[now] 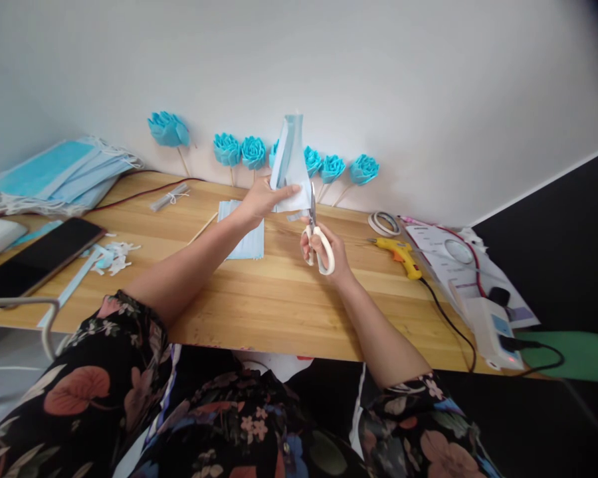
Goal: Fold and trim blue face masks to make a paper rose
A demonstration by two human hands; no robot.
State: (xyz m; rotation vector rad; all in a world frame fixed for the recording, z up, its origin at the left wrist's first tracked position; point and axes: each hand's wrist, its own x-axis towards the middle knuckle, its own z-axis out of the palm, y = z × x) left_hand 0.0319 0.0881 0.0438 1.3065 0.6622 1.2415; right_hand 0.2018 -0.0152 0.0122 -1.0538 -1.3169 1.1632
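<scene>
My left hand (pixel 262 200) pinches a pale blue face mask (pixel 293 156) by its lower part and holds it upright above the table. In my right hand (pixel 329 252) are scissors (pixel 319 242) with white handles, my fingers in the loops. Their blades point up at the mask's lower right edge, and a thin strip hangs by the blades. I cannot tell whether the blades are parted. Below my left forearm lies a small stack of flat light blue mask pieces (pixel 252 244), partly covered by the arm.
Several blue flowers on sticks (pixel 253 153) lean along the wall. A yellow glue gun (pixel 399 255), tape rolls (pixel 385 224) and a power strip (pixel 496 332) lie right. At left are a mask pile (pixel 54 174), a phone (pixel 40 259) and white scraps (pixel 113 257).
</scene>
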